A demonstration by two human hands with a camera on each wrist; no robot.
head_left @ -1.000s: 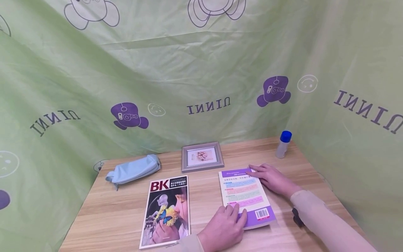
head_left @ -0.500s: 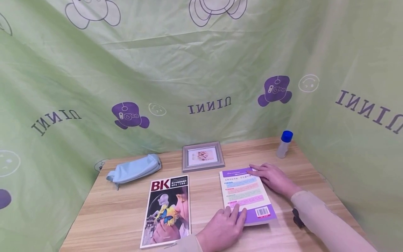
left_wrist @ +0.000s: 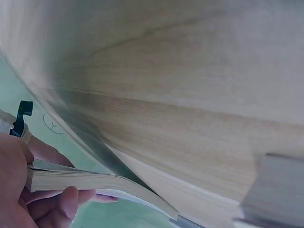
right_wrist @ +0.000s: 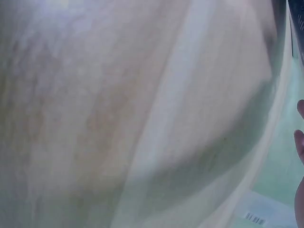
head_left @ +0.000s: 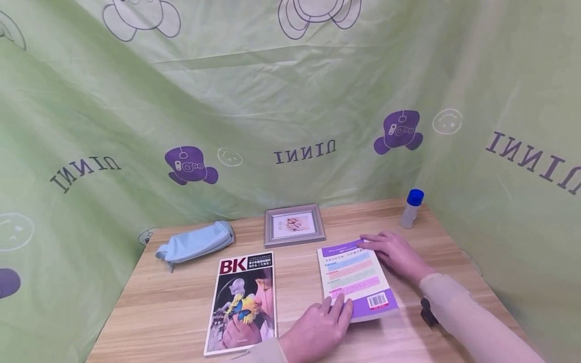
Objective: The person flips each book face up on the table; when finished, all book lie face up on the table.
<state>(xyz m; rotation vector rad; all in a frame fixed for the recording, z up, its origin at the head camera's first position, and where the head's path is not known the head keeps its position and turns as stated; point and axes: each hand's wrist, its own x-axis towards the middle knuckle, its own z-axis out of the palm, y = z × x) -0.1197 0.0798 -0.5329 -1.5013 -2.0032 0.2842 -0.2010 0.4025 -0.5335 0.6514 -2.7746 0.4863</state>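
Note:
A paperback book [head_left: 356, 280] with a purple and white back cover lies at the right of the table, coloured text blocks and a barcode showing. At its near left corner my left hand [head_left: 317, 327] has its fingers on the cover. In the left wrist view, that hand [left_wrist: 16, 190] pinches the corner of the page block [left_wrist: 76, 181], and the near end stands raised off the wood. My right hand [head_left: 395, 254] rests straight fingers on the cover at the upper right corner; its thumb is hidden. The right wrist view catches just some fingertips [right_wrist: 300, 137].
Left of the book lies a BK magazine [head_left: 242, 307] with a butterfly on its cover. Behind are a light blue pencil case [head_left: 197, 243] and a silver picture frame [head_left: 295, 225]. A blue-capped bottle [head_left: 411, 209] stands at the back right. Green curtains [head_left: 245, 101] enclose the wooden table [head_left: 150, 302].
The book's near end has moved slightly away from me, with my left hand on it. My right hand keeps its place at the upper right corner. The view has shifted a little.

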